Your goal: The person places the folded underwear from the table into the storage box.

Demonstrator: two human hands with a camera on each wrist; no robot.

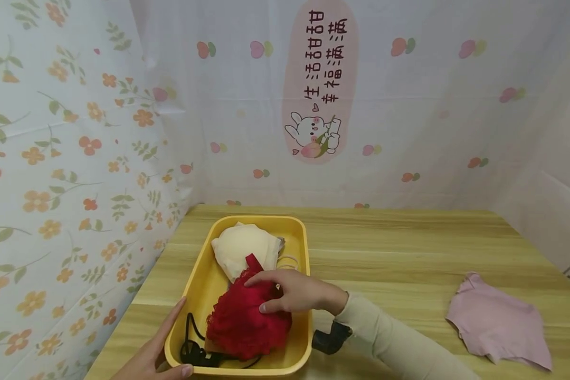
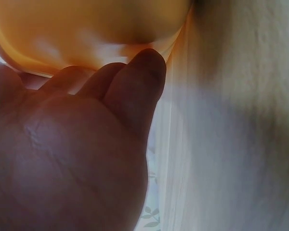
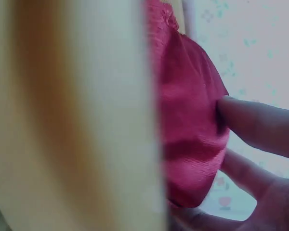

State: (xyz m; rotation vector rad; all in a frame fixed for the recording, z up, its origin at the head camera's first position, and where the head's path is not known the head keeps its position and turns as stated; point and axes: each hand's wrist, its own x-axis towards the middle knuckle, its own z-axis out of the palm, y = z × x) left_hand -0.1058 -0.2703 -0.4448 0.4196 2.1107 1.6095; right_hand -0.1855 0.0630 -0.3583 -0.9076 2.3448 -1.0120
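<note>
A yellow tray (image 1: 306, 253) stands at the near left of the wooden table. In it lies a red lace-trimmed undergarment (image 1: 242, 322), smooth and satiny in the right wrist view. My right hand (image 1: 292, 290) holds this cloth from above, a fingertip denting it while other fingers pass behind its edge. Behind it in the tray sits a cream padded bra (image 1: 244, 244), partly covered by the red cloth. My left hand (image 1: 154, 351) rests against the outside of the tray's near left corner, thumb on the front wall and fingers along the left side.
A black cable with a plug (image 1: 197, 352) lies in the tray's near left corner, and a thin pale cord (image 1: 288, 259) near its right wall. A pink garment (image 1: 499, 322) is spread on the table (image 1: 385, 248) at the right. Patterned curtains (image 1: 247, 116) enclose the back and sides.
</note>
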